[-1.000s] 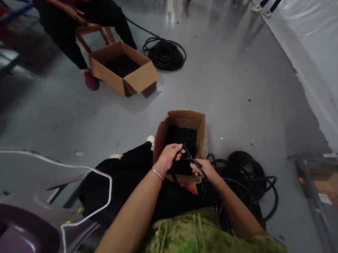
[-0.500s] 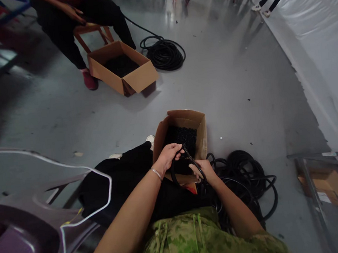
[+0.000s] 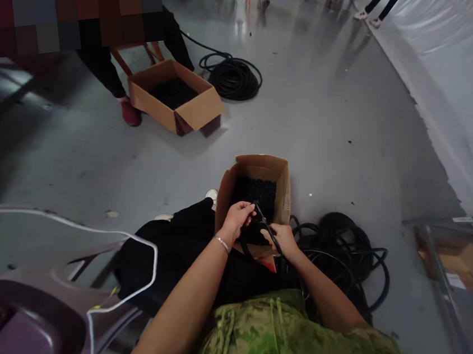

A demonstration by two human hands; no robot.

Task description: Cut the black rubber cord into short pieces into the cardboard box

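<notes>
My left hand [image 3: 239,217] is closed in a pinch on the end of a black hose [image 3: 245,248], which bends down below it. My right hand [image 3: 282,238] is wrapped round a pair of dark scissors [image 3: 267,223]. The blades slant up and left toward the fingertips of my left hand. Both hands are over the near part of an open cardboard box [image 3: 284,203], which holds many small black pieces [image 3: 258,189]. Tangled coils of black hose [image 3: 339,234] lie on the floor right of the box.
Ahead, another person sits by a second cardboard box [image 3: 156,111] of black pieces, with a coil of black hose [image 3: 235,81] beside it. A purple chair [image 3: 21,346] stands on my left. At right, a metal frame [image 3: 441,274] stands by a cardboard box [image 3: 460,260].
The scissors in my right hand have shifted slightly left, closer to the fingers of my left hand. The view has moved a little; the boxes stay put.
</notes>
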